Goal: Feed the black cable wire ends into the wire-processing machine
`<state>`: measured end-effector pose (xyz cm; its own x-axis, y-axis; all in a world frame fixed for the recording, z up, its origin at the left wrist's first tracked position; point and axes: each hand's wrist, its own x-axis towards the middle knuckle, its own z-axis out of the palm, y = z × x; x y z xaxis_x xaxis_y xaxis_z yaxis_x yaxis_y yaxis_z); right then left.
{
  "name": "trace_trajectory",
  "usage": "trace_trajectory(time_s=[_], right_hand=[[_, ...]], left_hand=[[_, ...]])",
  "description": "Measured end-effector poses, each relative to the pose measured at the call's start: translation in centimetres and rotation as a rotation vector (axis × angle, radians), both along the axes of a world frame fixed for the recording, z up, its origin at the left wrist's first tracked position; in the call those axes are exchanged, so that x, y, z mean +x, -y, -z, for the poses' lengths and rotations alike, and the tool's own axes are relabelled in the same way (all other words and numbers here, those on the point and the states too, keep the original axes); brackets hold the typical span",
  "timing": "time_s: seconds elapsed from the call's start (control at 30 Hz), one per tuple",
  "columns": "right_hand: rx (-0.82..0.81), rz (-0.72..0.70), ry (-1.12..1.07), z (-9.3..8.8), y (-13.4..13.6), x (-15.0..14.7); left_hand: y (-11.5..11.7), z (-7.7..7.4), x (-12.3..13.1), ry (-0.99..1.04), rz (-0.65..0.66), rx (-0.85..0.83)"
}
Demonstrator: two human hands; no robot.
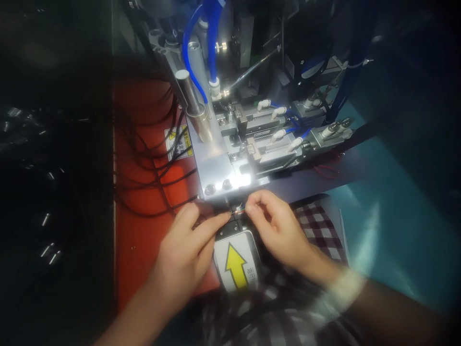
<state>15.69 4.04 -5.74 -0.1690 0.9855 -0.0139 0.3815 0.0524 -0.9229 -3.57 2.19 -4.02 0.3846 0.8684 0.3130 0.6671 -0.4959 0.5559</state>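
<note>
Both hands meet at the front of a machine, just below a bright metal plate (216, 170). A few thin wires (239, 210), with hints of red, green and white, stretch between the fingertips. My left hand (189, 238) is closed in a pinch, its fingertips at the left end of the wires. From the other side, my right hand (275, 228) pinches the wires' right end between thumb and forefinger. A small black block (229, 230) with screws sits directly under the fingertips. The wires' exact ends are too small and blurred to make out.
A white cover with a yellow arrow (236, 266) lies below the hands. Behind stand a steel post (190, 96), pneumatic cylinders (273, 156) and blue air hoses (212, 48). Black cables (154, 163) cross the red base (137, 269) at left. Checked cloth (319, 226) shows at right.
</note>
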Motion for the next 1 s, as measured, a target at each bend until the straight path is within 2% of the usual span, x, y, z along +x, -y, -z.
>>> trace_trajectory(time_s=[1.0], right_hand=[[-0.028,0.013,0.004,0.17,0.08,-0.14]], left_hand=[[0.03,0.04,-0.05,0.003,0.007,-0.003]])
